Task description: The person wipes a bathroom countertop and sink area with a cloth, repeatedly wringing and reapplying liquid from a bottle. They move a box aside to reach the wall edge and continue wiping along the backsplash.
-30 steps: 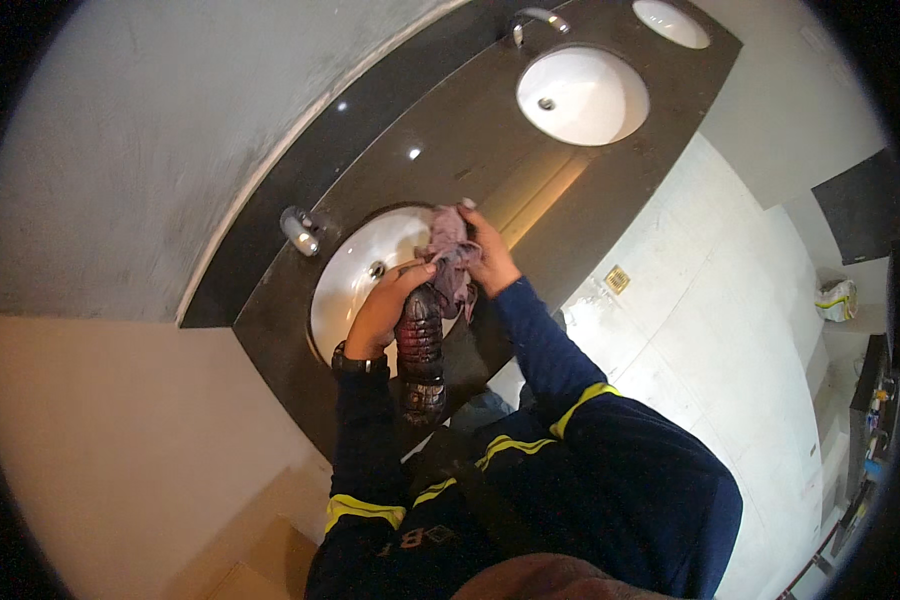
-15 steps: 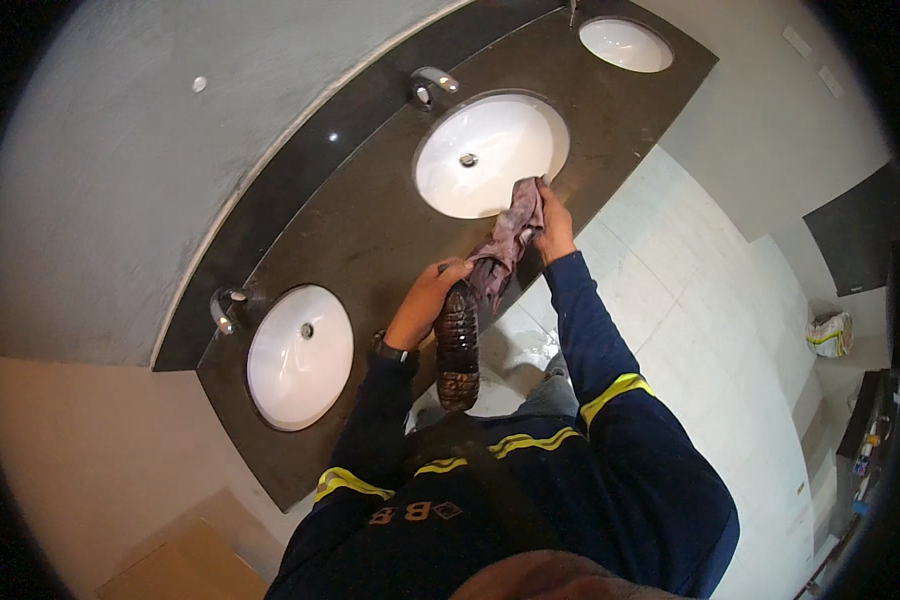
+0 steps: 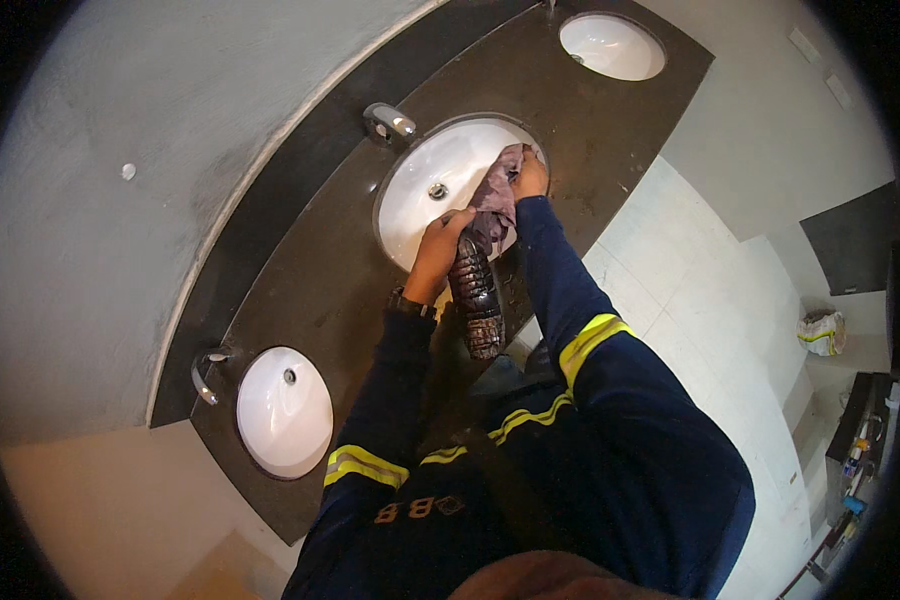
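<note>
My left hand (image 3: 436,256), with a dark band at its wrist, is closed at the upper end of a dark, ribbed plastic bottle (image 3: 477,300). The bottle is tilted, its base toward my body. A damp-looking mauve cloth (image 3: 494,205) covers the bottle's far end, so its neck and cap are hidden. My right hand (image 3: 533,176) is closed on the far part of this cloth. Both hands are over the near right side of the white oval middle basin (image 3: 410,205), and the cloth hangs above its bowl.
The basin sits in a dark stone counter (image 3: 300,290) with a chrome tap (image 3: 390,122) behind it. A left basin (image 3: 284,412) and a far right basin (image 3: 615,48) flank it. Pale floor tiles (image 3: 685,270) lie to the right, with a white bag (image 3: 822,333) against the wall.
Both hands, the bottle and the cloth have moved forward from the counter's front edge to above the middle basin. The view has shifted somewhat.
</note>
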